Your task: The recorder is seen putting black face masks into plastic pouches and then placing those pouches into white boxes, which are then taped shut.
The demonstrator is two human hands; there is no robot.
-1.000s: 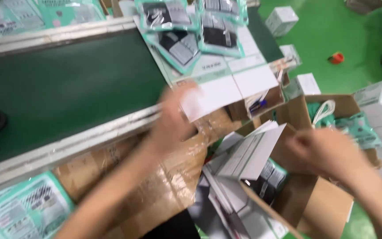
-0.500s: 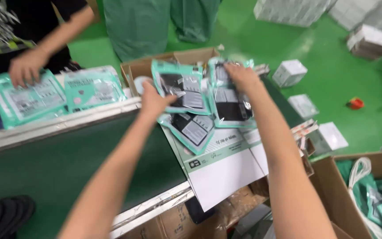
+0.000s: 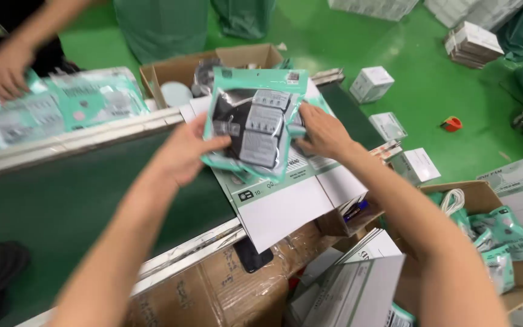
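Left hand [image 3: 183, 151] and right hand [image 3: 325, 133] are pinching a pouch [image 3: 255, 124] by its edges over the flat carton [image 3: 286, 203]; being slick, it risks slipping onto the belt [image 3: 62, 188]

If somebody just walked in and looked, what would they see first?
Probably the mint-green packets in the middle, held up between the left hand and the right hand over a flat white carton sheet on the dark green belt. Next, the bright green floor with small white boxes scattered on it, and another person's hand on packets at far left.
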